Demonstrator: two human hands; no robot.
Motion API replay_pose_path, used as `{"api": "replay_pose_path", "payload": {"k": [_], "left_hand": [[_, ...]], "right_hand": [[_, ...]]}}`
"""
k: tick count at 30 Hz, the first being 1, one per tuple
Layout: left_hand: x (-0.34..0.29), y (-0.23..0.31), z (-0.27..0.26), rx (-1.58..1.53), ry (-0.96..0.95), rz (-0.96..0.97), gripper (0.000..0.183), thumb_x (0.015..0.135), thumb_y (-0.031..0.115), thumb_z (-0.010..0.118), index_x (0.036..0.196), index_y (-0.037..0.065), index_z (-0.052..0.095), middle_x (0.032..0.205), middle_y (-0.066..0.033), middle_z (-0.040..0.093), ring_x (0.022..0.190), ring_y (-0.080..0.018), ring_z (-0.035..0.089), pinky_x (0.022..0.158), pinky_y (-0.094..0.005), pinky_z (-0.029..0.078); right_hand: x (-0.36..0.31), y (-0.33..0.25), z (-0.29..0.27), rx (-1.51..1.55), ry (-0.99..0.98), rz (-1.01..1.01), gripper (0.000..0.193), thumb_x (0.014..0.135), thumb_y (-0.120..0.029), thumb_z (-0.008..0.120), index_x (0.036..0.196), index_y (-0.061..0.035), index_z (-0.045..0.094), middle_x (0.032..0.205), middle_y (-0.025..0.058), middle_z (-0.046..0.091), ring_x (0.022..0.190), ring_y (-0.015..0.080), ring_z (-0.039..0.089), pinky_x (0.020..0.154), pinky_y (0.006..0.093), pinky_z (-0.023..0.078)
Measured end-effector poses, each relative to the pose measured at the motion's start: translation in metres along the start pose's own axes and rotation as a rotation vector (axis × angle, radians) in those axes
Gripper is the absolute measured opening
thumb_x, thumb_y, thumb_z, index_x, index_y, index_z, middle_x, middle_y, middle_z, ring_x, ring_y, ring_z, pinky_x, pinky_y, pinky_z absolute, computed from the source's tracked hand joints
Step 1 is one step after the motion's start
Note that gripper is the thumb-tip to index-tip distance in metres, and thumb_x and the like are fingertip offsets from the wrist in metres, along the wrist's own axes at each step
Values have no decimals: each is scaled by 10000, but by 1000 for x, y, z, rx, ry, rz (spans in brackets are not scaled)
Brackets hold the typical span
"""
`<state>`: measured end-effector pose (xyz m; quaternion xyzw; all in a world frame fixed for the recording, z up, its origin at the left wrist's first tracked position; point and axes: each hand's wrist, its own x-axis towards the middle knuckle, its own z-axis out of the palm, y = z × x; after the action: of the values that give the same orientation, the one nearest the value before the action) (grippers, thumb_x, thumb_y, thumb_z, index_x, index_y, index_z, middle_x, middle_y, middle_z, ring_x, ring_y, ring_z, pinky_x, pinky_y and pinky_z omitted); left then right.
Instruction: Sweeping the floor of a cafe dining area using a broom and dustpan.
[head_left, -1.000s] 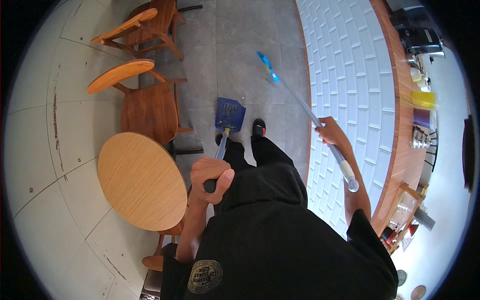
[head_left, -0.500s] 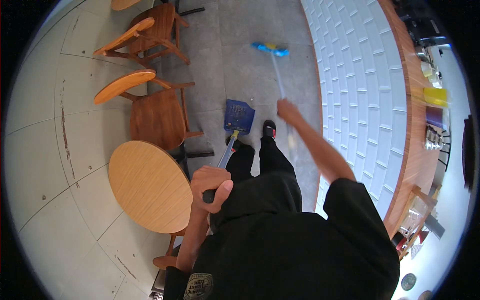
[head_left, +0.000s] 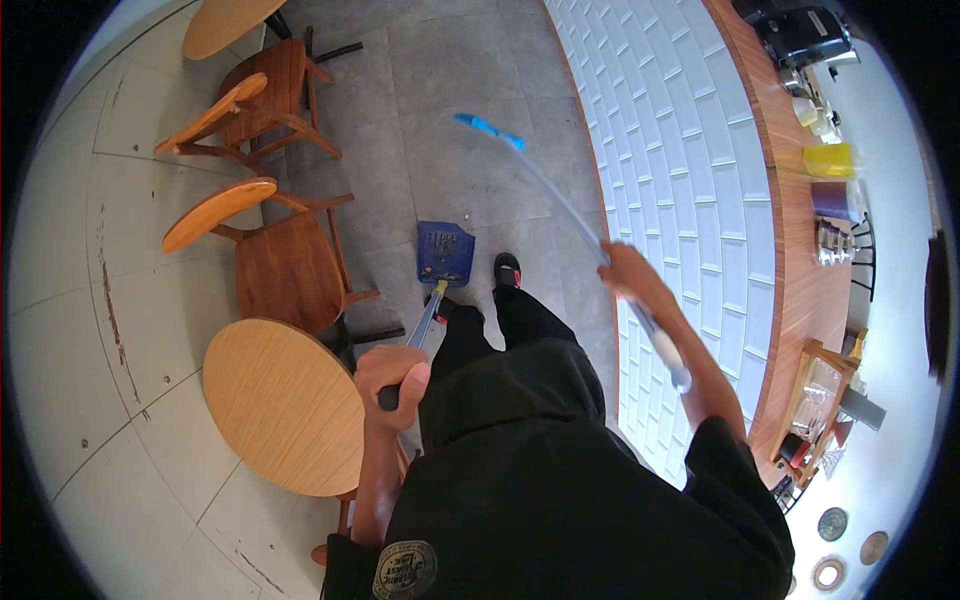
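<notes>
My left hand is wrapped round the black grip at the top of a long-handled dustpan. Its blue pan rests on the grey floor just ahead of my feet, with some dark debris in it. Around the middle of a broom's pale shaft, my right hand is closed. The broom slants forward and to the left, ending in a bright blue head beyond the pan. Whether that head touches the floor I cannot tell. A small light bit of litter lies by the pan's far edge.
On my left stand a round wooden table and wooden chairs, their legs reaching toward the walkway. A white-tiled counter with a wooden top runs along my right. A yellow container and other items stand on it.
My right hand has moved right and back, swinging the broom to a steeper slant with its head farther left. My left hand keeps hold of the dustpan. The whole view has shifted a little.
</notes>
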<state>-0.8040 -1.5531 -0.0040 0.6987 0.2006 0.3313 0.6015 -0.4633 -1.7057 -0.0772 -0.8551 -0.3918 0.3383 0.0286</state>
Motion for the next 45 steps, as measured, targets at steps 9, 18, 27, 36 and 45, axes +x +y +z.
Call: {"api": "replay_pose_path", "payload": {"k": [9,18,27,36,45], "left_hand": [[6,10,20,-64,18,-63,289,766,97,519,525,10,387,485,-62,354,378,-189,359,411,-300,274],[11,2,22,14,-41,-29,231,749,41,532,535,5,453,491,-68,424,392,-199,426,426,-303,325],[14,-2,25,43,-32,21,136,747,5,570,612,-13,570,547,-98,542,455,-231,551,470,-284,409],[18,7,34,19,72,52,242,770,74,557,552,-4,490,490,-61,454,393,-169,441,427,-298,331],[12,4,22,15,30,70,206,780,27,580,579,-5,546,499,-94,468,410,-230,483,430,-294,351]], "right_hand": [[167,22,-2,-223,26,79,171,707,-74,618,817,57,627,853,255,648,785,389,654,686,444,532],[38,14,61,102,-30,19,236,718,-93,552,857,97,541,777,288,624,774,448,619,688,489,509],[-48,16,-8,343,-198,292,523,764,-131,552,1220,116,481,715,217,595,514,247,616,550,368,483],[15,13,65,103,-75,100,275,731,-95,534,818,166,525,777,334,595,767,460,616,714,474,496],[-57,-68,44,175,-283,91,351,773,-97,526,1030,143,524,690,279,604,580,336,649,597,434,512]]}}
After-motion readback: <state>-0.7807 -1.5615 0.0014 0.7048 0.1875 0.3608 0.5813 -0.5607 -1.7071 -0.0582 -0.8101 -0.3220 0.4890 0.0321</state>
